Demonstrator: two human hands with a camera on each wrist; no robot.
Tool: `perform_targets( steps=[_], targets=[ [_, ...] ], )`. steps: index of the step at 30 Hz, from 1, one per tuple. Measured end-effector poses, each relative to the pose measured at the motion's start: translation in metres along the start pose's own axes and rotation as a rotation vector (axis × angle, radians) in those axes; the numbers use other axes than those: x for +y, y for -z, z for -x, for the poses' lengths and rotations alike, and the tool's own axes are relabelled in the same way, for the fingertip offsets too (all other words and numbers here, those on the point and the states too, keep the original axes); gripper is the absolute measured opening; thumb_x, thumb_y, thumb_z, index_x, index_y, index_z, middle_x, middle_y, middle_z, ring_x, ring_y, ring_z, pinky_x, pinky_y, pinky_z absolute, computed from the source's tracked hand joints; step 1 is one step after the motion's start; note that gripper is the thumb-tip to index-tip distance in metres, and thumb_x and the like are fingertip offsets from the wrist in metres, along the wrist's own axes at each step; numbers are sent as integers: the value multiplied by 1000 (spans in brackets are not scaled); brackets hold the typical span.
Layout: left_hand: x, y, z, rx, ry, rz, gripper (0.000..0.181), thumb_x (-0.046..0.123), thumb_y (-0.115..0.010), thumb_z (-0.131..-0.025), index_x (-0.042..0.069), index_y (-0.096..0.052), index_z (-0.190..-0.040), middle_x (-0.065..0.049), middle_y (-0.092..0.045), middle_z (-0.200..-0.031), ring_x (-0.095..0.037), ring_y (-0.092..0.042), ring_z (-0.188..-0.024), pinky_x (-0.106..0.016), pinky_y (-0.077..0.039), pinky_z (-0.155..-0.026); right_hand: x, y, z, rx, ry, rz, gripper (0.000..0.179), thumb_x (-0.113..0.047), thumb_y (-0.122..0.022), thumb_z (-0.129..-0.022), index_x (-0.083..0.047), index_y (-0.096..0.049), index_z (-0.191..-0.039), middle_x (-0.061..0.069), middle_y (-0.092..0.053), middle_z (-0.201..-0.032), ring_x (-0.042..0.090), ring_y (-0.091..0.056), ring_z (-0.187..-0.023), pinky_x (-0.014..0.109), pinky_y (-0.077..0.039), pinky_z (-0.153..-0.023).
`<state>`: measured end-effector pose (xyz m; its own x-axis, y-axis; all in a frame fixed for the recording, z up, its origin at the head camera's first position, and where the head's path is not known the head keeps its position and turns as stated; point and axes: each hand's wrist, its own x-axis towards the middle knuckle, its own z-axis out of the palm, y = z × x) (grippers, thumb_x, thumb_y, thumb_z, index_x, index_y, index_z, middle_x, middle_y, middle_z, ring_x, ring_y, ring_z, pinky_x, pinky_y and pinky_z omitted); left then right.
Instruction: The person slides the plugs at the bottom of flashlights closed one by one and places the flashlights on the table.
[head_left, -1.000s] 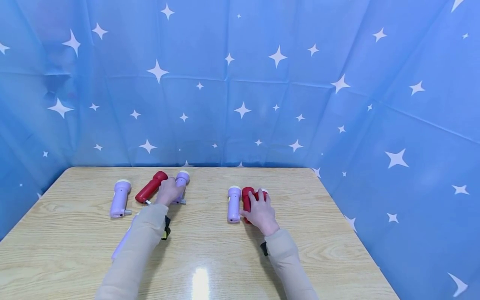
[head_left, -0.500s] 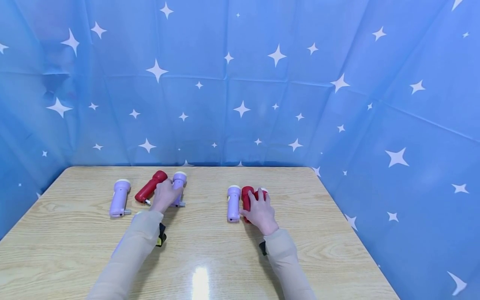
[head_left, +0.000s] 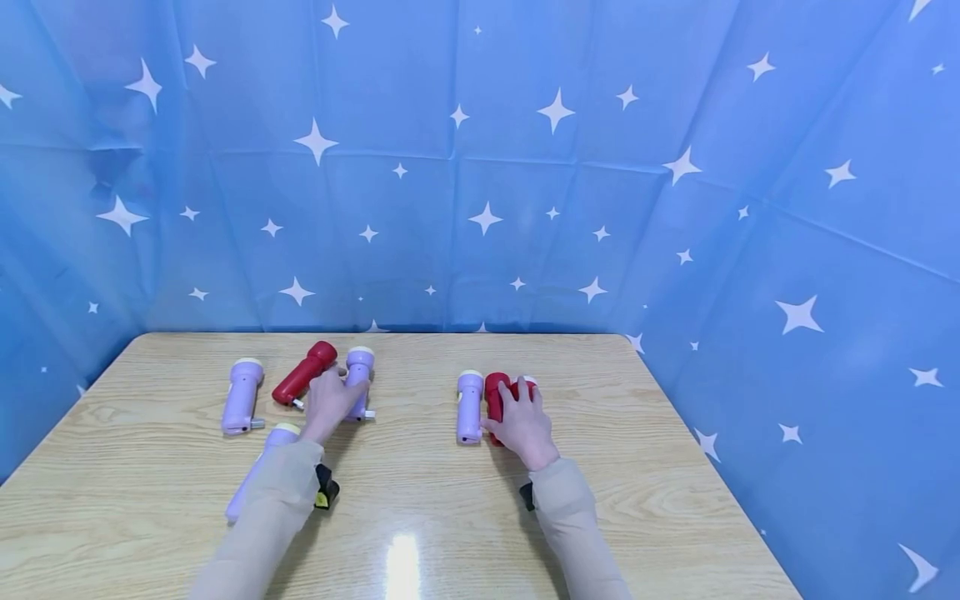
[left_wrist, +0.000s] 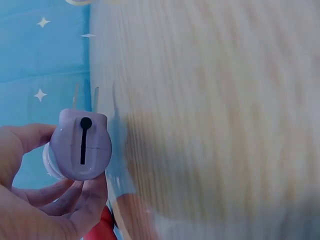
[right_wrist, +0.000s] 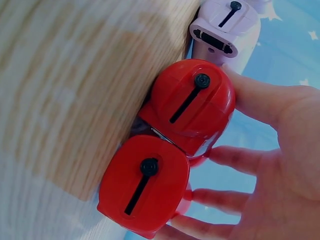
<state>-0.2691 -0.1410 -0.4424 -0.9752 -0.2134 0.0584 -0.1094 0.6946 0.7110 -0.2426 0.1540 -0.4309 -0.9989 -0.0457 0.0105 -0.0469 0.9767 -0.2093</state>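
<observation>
A blue cloth [head_left: 408, 83] with white stars [head_left: 556, 112] hangs behind the wooden surface [head_left: 435, 500], which has a bright spot [head_left: 402, 567].

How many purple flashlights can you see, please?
4: one purple flashlight at the back left, a second flashlight partly hidden by the left sleeve, a third flashlight in the left hand, and a fourth flashlight beside the right hand. More may be hidden.

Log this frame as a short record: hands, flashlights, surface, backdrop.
Left hand: grips a held lilac flashlight, prongs out
Right hand: fingers on the middle red flashlight and rightmost red flashlight
Beside those: row-end lilac flashlight
Left side: slanted red flashlight, far-left lilac flashlight, near lilac flashlight partly hidden by left sleeve
Count: seven flashlights, four lilac, three red
Surface: wooden table
Backdrop: star-print blue cloth
</observation>
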Motion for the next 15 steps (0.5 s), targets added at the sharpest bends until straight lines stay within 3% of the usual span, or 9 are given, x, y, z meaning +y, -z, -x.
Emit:
perform_targets(
  steps=[7,15],
  targets=[
    [2,-5,8,-6,54,60,56,29,-60,-87,-12,-51,-126,-30,-60,-118,-38,-59,-104,-47,-48,-89,1,0,-1,11,2,-12,75,-42,-69,-82,-11,-40,-143,23,-31,-150,45,-31,-135,56,-50,-87],
    [9,-4,18,40,48,87,54,31,-63,-86,-9,-55,-122,-28,-65,-110,-35,-61,-97,-44,-49,-82,0,1,2,74,40,-3,70,-41,-70,-82,-8,-47,-138,25,-37,-145,46,-36,-131,55,-51,-86]
  ],
)
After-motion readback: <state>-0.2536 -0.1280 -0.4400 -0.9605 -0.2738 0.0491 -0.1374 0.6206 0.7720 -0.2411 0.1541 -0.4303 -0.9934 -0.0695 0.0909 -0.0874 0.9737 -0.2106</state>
